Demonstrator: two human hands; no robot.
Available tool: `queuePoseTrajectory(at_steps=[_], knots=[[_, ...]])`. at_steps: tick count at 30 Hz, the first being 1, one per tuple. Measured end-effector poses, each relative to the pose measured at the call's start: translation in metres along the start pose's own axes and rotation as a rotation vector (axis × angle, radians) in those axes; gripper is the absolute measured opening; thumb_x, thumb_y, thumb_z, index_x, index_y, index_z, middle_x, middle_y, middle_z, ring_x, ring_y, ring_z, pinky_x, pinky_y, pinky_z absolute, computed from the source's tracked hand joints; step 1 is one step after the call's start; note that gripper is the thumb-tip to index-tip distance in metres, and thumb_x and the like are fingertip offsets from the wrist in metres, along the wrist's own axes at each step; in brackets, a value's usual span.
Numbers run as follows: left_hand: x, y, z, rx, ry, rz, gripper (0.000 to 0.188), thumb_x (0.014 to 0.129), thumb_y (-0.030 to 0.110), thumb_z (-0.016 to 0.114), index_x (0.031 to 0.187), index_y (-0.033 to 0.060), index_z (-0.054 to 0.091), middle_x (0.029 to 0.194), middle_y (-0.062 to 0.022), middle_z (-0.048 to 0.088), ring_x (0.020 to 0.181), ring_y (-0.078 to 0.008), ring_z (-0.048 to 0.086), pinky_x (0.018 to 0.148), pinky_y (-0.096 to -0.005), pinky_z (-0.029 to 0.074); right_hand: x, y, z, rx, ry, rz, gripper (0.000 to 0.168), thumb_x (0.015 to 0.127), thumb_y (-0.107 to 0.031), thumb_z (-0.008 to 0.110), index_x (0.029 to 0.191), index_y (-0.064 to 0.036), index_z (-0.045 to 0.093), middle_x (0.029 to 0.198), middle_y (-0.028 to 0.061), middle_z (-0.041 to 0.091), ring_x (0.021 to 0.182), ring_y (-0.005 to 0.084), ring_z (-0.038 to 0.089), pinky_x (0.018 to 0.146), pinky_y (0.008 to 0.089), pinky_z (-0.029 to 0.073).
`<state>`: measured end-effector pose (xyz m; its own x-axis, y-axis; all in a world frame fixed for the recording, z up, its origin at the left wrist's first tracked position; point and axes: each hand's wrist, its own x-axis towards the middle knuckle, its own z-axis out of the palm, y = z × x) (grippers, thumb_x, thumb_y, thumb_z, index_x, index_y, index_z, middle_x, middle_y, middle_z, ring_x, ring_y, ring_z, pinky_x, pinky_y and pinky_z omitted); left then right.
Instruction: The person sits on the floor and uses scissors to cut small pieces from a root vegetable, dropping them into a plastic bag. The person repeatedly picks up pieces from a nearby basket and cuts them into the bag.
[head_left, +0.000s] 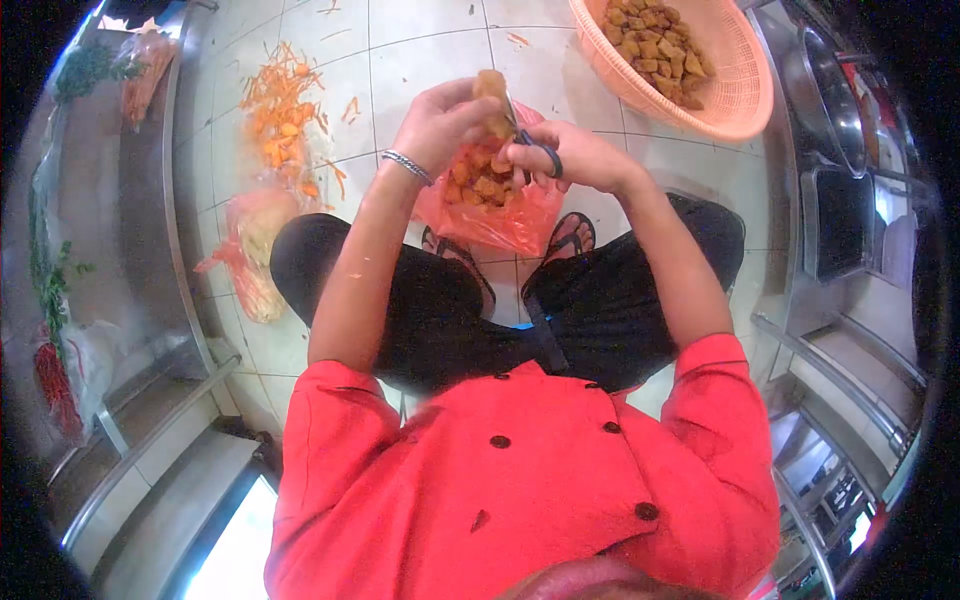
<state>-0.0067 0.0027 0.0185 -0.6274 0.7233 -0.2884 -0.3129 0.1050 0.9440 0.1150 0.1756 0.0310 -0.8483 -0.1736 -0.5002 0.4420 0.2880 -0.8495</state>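
My left hand (439, 124), a chain bracelet on its wrist, pinches a golden-brown piece of food (491, 84), perhaps fried tofu. A pair of scissors (556, 159) with dark handles is in my right hand (585, 156). Its blades point up and lie against the lower right side of the held piece; whether they are parted is hard to see. Beneath both hands, an open red plastic bag (517, 229) sits on the floor between my feet. Many brown chunks (480, 184) fill it, partly covered by my hands.
An orange plastic basket (750, 97) of brown cubes (656, 49) stands at upper right. Orange peelings (281, 101) litter the tiled floor (420, 56) at left, above a bagged pale vegetable (262, 225). Metal shelving (180, 225) borders the left, a metal rail (832, 375) the right.
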Motion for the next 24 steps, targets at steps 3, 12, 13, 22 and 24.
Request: queuePoseTrajectory(at_steps=[3, 12, 13, 22, 24], knots=[[0.007, -0.016, -0.002, 0.136, -0.018, 0.053, 0.044, 0.087, 0.02, 0.068, 0.121, -0.006, 0.059, 0.102, -0.0093, 0.068, 0.091, -0.0144, 0.064, 0.083, -0.026, 0.052, 0.0, 0.003, -0.001, 0.099, -0.005, 0.0, 0.045, 0.086, -0.051, 0.065, 0.098, -0.008, 0.067, 0.077, -0.0019, 0.065, 0.062, 0.0055, 0.054, 0.051, 0.0206, 0.041], [0.005, -0.01, -0.002, 0.162, 0.068, 0.146, 0.04, 0.086, 0.015, 0.064, 0.12, -0.0052, 0.06, 0.103, -0.012, 0.068, 0.094, -0.0154, 0.064, 0.083, -0.027, 0.052, -0.013, 0.006, -0.021, 0.019, -0.11, -0.069, 0.039, 0.082, -0.047, 0.071, 0.085, -0.009, 0.068, 0.071, 0.0, 0.066, 0.06, 0.0067, 0.058, 0.049, 0.0213, 0.041], [0.005, -0.01, -0.003, 0.16, 0.083, 0.136, 0.04, 0.086, 0.015, 0.065, 0.12, -0.0055, 0.06, 0.104, -0.0124, 0.068, 0.095, -0.0159, 0.064, 0.083, -0.0273, 0.052, -0.015, 0.005, -0.022, 0.043, -0.105, -0.07, 0.039, 0.083, -0.047, 0.071, 0.087, -0.008, 0.068, 0.072, -0.0002, 0.065, 0.06, 0.0061, 0.058, 0.049, 0.0208, 0.041], [0.005, -0.012, 0.004, 0.023, 0.133, 0.061, 0.048, 0.088, 0.018, 0.067, 0.126, -0.0071, 0.052, 0.114, -0.0167, 0.064, 0.1, -0.0195, 0.064, 0.083, -0.0287, 0.054, -0.015, 0.0, -0.013, 0.009, -0.074, -0.036, 0.044, 0.083, -0.052, 0.068, 0.091, -0.009, 0.067, 0.074, -0.0016, 0.065, 0.063, 0.0061, 0.057, 0.052, 0.0211, 0.041], [0.002, -0.013, 0.007, -0.004, 0.101, 0.035, 0.046, 0.089, 0.017, 0.067, 0.127, -0.0052, 0.052, 0.115, -0.0167, 0.063, 0.101, -0.0196, 0.063, 0.081, -0.0277, 0.054, -0.013, 0.0, -0.01, 0.016, -0.056, -0.05, 0.041, 0.085, -0.049, 0.067, 0.092, -0.009, 0.067, 0.075, -0.0023, 0.065, 0.063, 0.0048, 0.057, 0.05, 0.0198, 0.04]])
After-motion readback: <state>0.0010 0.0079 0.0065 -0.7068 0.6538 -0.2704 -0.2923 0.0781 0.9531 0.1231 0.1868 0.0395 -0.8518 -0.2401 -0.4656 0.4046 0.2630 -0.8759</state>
